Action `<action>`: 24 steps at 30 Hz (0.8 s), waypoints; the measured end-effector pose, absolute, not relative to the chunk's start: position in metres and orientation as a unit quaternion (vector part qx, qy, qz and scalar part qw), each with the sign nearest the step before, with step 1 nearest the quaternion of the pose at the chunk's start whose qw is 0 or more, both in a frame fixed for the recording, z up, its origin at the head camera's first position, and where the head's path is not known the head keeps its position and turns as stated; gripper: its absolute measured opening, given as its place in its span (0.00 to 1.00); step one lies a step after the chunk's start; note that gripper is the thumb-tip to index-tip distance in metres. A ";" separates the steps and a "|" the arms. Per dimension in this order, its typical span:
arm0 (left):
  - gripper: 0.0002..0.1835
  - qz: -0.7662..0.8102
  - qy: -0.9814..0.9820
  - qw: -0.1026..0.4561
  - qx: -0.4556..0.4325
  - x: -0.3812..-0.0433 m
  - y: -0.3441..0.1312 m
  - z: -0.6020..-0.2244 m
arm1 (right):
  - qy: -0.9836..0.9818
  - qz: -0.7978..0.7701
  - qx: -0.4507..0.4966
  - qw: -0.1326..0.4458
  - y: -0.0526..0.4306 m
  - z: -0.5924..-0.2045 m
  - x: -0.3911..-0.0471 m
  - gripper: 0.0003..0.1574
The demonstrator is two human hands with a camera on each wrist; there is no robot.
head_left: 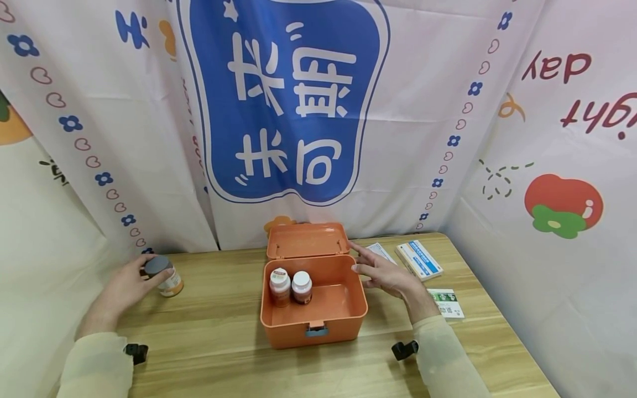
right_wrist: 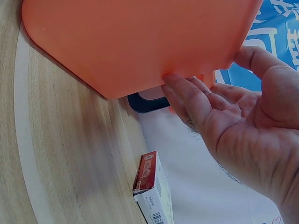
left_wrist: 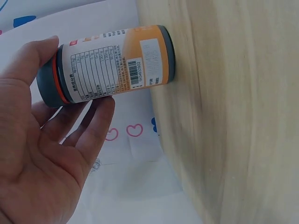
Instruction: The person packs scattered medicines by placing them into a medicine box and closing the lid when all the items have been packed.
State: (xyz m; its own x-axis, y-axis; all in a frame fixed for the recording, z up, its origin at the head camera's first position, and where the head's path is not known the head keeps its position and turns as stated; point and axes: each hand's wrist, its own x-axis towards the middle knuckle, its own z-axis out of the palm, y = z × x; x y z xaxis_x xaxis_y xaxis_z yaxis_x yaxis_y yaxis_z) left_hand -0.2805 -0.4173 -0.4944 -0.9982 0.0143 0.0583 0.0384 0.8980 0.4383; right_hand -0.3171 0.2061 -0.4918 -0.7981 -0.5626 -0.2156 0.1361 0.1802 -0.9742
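Note:
My left hand (head_left: 121,290) grips a supplement bottle (left_wrist: 117,60) by its dark grey lid, thumb on one side and fingers on the other. The bottle has a white and orange label, and its base is right at the tabletop. An orange storage box (head_left: 314,326) stands with its lid (head_left: 308,240) tipped back. Inside it, on the left, two white-capped bottles stand upright: a taller one (head_left: 280,283) and a shorter one (head_left: 302,284). Extended fingers of my right hand (head_left: 380,270) touch the box's right side near the back, with the thumb by the rim.
Right of the box lie a blue-and-white medicine carton (head_left: 419,260), a green-and-white carton (head_left: 446,303) and a pale carton (head_left: 381,253) partly behind my right hand. Printed cloth (head_left: 398,138) hangs along the back and sides of the wooden table (head_left: 209,331).

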 end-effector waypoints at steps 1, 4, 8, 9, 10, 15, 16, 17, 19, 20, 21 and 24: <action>0.47 -0.225 -0.974 0.026 -0.012 -0.280 -0.417 -0.494 | 0.715 -0.623 -0.147 0.281 0.206 -0.492 -0.317 0.47; 0.49 -0.222 -0.975 0.019 -0.009 -0.280 -0.417 -0.491 | 0.716 -0.622 -0.148 0.281 0.207 -0.493 -0.318 0.47; 0.51 -0.217 -0.976 0.018 -0.006 -0.279 -0.414 -0.489 | 0.715 -0.621 -0.153 0.282 0.207 -0.494 -0.319 0.47; 0.51 -0.217 -0.976 0.019 -0.006 -0.279 -0.414 -0.488 | 0.715 -0.621 -0.152 0.282 0.207 -0.494 -0.319 0.47; 0.50 -0.217 -0.976 0.020 -0.006 -0.279 -0.413 -0.488 | 0.715 -0.621 -0.153 0.282 0.207 -0.493 -0.319 0.47; 0.48 -0.218 -0.976 0.024 -0.010 -0.278 -0.407 -0.488 | 0.716 -0.620 -0.157 0.282 0.207 -0.493 -0.319 0.47; 0.48 -0.220 -0.975 0.023 -0.011 -0.278 -0.406 -0.488 | 0.716 -0.619 -0.157 0.281 0.207 -0.493 -0.318 0.47; 0.47 -0.220 -0.975 0.023 -0.013 -0.279 -0.405 -0.488 | 0.716 -0.620 -0.158 0.281 0.207 -0.493 -0.318 0.47; 0.47 -0.225 -0.974 0.023 -0.017 -0.279 -0.402 -0.487 | 0.715 -0.620 -0.158 0.281 0.207 -0.493 -0.318 0.47; 0.46 -0.227 -0.973 0.023 -0.020 -0.280 -0.401 -0.487 | 0.715 -0.620 -0.158 0.281 0.207 -0.493 -0.318 0.47; 0.46 -0.228 -0.973 0.025 -0.022 -0.280 -0.399 -0.487 | 0.715 -0.620 -0.157 0.281 0.207 -0.493 -0.318 0.47; 0.45 -0.230 -0.972 0.035 -0.028 -0.282 -0.394 -0.486 | 0.715 -0.621 -0.156 0.281 0.207 -0.492 -0.318 0.47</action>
